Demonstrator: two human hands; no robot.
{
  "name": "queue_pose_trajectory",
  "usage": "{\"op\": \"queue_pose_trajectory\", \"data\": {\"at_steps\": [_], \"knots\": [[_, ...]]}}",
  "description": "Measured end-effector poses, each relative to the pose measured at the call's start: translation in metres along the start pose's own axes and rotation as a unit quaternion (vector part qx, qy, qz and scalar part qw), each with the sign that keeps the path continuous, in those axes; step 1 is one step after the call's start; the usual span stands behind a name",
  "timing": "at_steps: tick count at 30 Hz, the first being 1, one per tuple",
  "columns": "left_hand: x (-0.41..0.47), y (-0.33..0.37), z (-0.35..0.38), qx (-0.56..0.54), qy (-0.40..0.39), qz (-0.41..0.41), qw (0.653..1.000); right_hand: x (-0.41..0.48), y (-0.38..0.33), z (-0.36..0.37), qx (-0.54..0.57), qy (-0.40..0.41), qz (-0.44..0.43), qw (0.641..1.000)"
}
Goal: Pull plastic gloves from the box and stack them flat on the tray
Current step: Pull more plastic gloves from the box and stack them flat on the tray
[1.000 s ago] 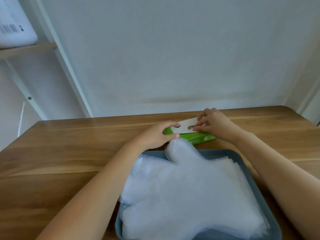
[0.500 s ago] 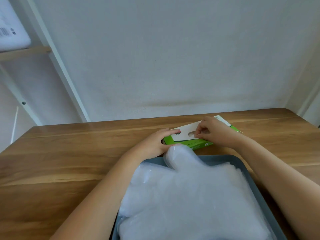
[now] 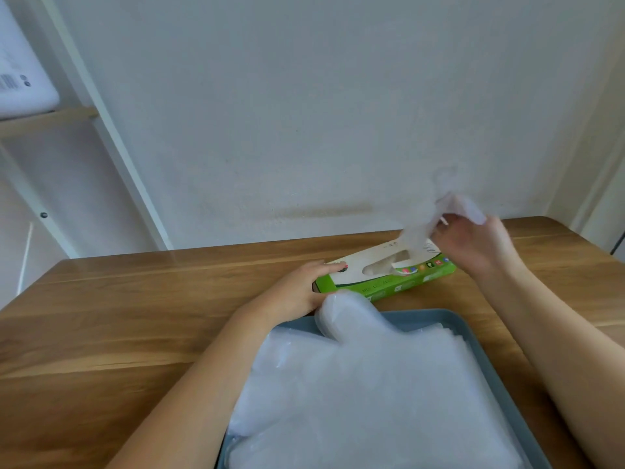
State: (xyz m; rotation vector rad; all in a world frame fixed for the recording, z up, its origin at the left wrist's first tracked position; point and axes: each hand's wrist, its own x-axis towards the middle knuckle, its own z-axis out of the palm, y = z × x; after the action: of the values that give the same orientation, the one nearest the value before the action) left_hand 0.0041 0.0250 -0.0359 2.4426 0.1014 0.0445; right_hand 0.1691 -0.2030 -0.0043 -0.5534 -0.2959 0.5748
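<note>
1. Head view, task things: a green and white box [image 3: 358,276] is lying flat on the wooden table [image 3: 118,316], just beyond the far edge of a blue-grey tray [image 3: 416,318]. The long side of the box is being shown to the camera, with its right end angled slightly away.
2. Head view, left hand: the left hand [image 3: 297,288] is being rested on the left end of the box, with its fingers laid fairly straight across the white top and nothing being clasped. The thumb is partly hidden, so its position cannot be told.
3. Head view, right hand: the right hand [image 3: 473,245] is being held above the right end of the box, and a thin clear glove [image 3: 422,228] is being pinched in its curled fingers. The plastic is being stretched from the oval slot in the box top up to the hand, with a loose end sticking out past the fingers. This part is blurred, so the glove is probably only partly out of the slot.
4. Head view, tray: a stack of gloves [image 3: 355,384] is lying flat in the tray and is covering most of it. One thumb-shaped lobe is being pushed out over the far rim, beside the left wrist.
5. Head view, surroundings: a plain pale wall [image 3: 304,113] is being seen behind the table. At the left, a white post [image 3: 111,137] is slanting up past a wooden shelf [image 3: 47,117], on which a white package [image 3: 20,86] with a barcode is being stored.
</note>
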Motion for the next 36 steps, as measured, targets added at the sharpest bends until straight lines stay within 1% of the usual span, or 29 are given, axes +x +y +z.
{"op": "queue_pose_trajectory", "data": {"at_steps": [3, 5, 7, 8, 9, 11, 12, 13, 15, 17, 19, 20, 23, 26, 28, 30, 31, 32, 33, 34, 35, 36], "knots": [[-0.002, 0.004, -0.001, 0.003, -0.004, -0.003, 1.0, -0.005, -0.016, 0.022, 0.081, -0.046, -0.02, 0.995], [-0.001, 0.002, -0.001, -0.028, -0.018, -0.004, 0.999, -0.007, -0.022, 0.044, 0.084, -0.068, 0.004, 0.994], [-0.002, 0.003, -0.003, -0.024, -0.013, -0.013, 1.0, -0.014, -0.022, 0.068, 0.023, -0.112, 0.051, 0.992], [-0.003, 0.007, -0.006, -0.018, 0.016, -0.015, 1.0, -0.019, -0.019, 0.078, -0.026, -0.125, 0.071, 0.989], [-0.005, 0.013, -0.011, -0.034, 0.061, -0.014, 0.997, -0.023, -0.015, 0.087, -0.08, -0.128, 0.087, 0.985], [-0.012, 0.035, -0.028, -0.128, 0.155, -0.01, 0.98, -0.03, -0.01, 0.098, -0.181, -0.13, 0.106, 0.969], [-0.018, 0.049, -0.039, -0.18, 0.176, -0.005, 0.968, -0.035, -0.007, 0.103, -0.214, -0.131, 0.111, 0.962], [-0.025, 0.062, -0.047, -0.227, 0.175, 0.008, 0.958, -0.039, -0.003, 0.106, -0.235, -0.138, 0.116, 0.955], [-0.038, 0.082, -0.056, -0.316, 0.123, 0.029, 0.94, -0.043, 0.005, 0.11, -0.283, -0.145, 0.128, 0.939], [-0.052, 0.097, -0.057, -0.351, 0.061, 0.054, 0.933, -0.049, 0.012, 0.111, -0.328, -0.154, 0.13, 0.923], [-0.063, 0.106, -0.049, -0.371, 0.027, 0.051, 0.927, -0.059, 0.02, 0.114, -0.36, -0.164, 0.133, 0.909], [-0.067, 0.108, -0.044, -0.388, 0.027, 0.038, 0.921, -0.065, 0.022, 0.116, -0.366, -0.164, 0.133, 0.906], [-0.072, 0.102, -0.03, -0.428, 0.07, 0.005, 0.901, -0.082, 0.026, 0.117, -0.367, -0.168, 0.152, 0.902], [-0.084, 0.097, -0.018, -0.457, 0.084, -0.008, 0.885, -0.103, 0.03, 0.119, -0.386, -0.148, 0.175, 0.894], [-0.093, 0.099, -0.012, -0.491, 0.099, -0.01, 0.865, -0.118, 0.03, 0.118, -0.389, -0.132, 0.167, 0.896], [-0.098, 0.102, -0.01, -0.526, 0.128, -0.029, 0.84, -0.13, 0.03, 0.114, -0.415, -0.135, 0.141, 0.889], [-0.1, 0.102, -0.009, -0.538, 0.15, -0.044, 0.828, -0.137, 0.029, 0.111, -0.45, -0.145, 0.108, 0.875], [-0.1, 0.098, -0.009, -0.55, 0.17, -0.06, 0.815, -0.143, 0.027, 0.111, -0.498, -0.166, 0.062, 0.849], [-0.101, 0.096, -0.009, -0.562, 0.184, -0.072, 0.803, -0.151, 0.024, 0.111, -0.555, -0.199, 0.017, 0.807], [-0.102, 0.093, -0.01, -0.575, 0.19, -0.079, 0.792, -0.159, 0.022, 0.113, -0.613, -0.231, -0.018, 0.755], [-0.105, 0.091, -0.011, -0.585, 0.188, -0.083, 0.785, -0.166, 0.022, 0.114, -0.663, -0.256, -0.045, 0.702], [-0.106, 0.087, -0.012, -0.59, 0.183, -0.08, 0.782, -0.171, 0.023, 0.115, -0.701, -0.273, -0.057, 0.657]]}}
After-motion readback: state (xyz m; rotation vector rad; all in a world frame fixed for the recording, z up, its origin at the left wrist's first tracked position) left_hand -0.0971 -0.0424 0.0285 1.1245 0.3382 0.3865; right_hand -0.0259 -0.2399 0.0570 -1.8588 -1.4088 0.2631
